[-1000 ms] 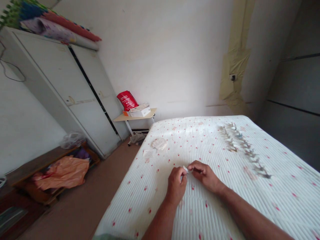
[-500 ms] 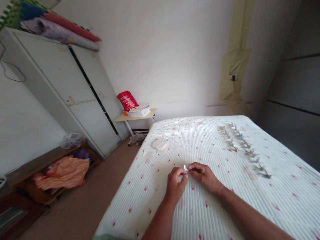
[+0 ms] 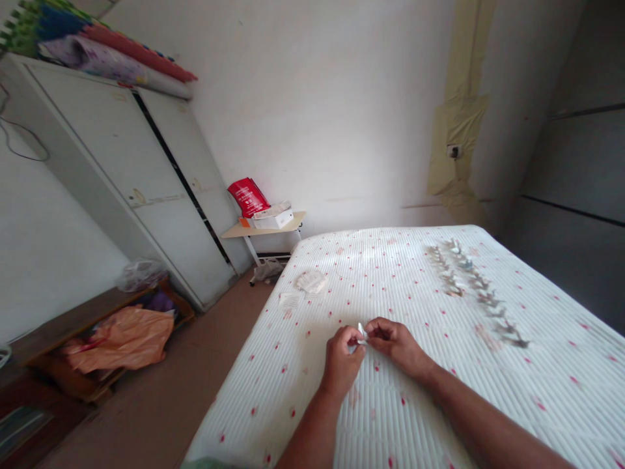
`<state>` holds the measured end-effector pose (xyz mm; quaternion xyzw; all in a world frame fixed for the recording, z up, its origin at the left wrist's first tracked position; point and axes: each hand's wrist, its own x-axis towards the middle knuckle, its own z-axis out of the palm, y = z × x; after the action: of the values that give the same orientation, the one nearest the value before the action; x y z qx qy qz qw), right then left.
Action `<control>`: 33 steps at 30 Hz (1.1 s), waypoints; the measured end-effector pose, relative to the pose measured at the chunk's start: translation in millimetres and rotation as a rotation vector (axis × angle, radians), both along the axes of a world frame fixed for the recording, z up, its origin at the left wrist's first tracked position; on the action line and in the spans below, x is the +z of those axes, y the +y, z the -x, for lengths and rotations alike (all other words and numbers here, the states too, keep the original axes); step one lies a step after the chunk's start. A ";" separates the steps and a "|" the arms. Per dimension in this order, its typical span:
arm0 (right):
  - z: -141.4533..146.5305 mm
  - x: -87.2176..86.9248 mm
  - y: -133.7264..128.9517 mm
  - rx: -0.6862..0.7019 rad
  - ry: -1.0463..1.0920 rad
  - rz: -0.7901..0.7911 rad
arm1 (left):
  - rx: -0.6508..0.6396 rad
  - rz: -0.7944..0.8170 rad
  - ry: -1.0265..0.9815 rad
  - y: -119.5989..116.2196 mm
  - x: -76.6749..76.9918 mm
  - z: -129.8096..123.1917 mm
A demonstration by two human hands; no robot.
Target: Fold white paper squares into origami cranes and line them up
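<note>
Between my hands is a small folded piece of white paper, its pointed tip standing up above the fingers. My left hand pinches it between thumb and forefinger from the left. From the right, the thumb and fingertips of my right hand close on its other side. Fingers cover most of the paper, so its full shape is hidden. Both hands are just above the bed's quilted white cover with red dots. Off to the right, small folded paper figures stand in rows on the cover.
A pile of paper pieces and a printed slip lie left on the bed. Beyond the bed's left edge are a small table with a red bag, a cabinet and a low wooden bench with an orange bag.
Both hands stay in nearly the same place over the bed. The fingers have shifted very slightly around the folded paper; a little more of it shows now.
</note>
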<state>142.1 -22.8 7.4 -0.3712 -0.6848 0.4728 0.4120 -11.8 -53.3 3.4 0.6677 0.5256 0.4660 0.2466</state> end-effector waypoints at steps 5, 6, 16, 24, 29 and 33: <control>1.6 5.5 -4.0 -0.029 -0.098 -0.080 | 0.018 0.009 -0.061 -0.6 0.8 -1.1; 1.9 6.6 -4.8 -0.036 -0.118 -0.091 | 0.017 0.015 -0.071 -0.5 0.9 -1.3; 1.4 6.3 -6.4 -0.052 -0.163 -0.138 | -0.018 0.048 -0.104 0.8 1.2 -0.7; 1.1 -3.9 -1.9 -0.072 -0.082 -0.107 | 0.007 0.123 -0.234 3.3 1.6 -0.9; 3.1 -2.5 -3.0 -0.055 -0.033 -0.055 | 0.017 0.187 -0.335 3.8 5.1 -1.5; 3.5 -0.8 -3.4 -0.068 -0.067 -0.075 | 0.004 0.208 -0.333 3.7 5.7 -2.7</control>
<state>138.5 -26.3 6.6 -0.3940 -0.7023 0.4202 0.4183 -9.1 -49.6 9.1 0.5513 0.5241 0.5136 0.3970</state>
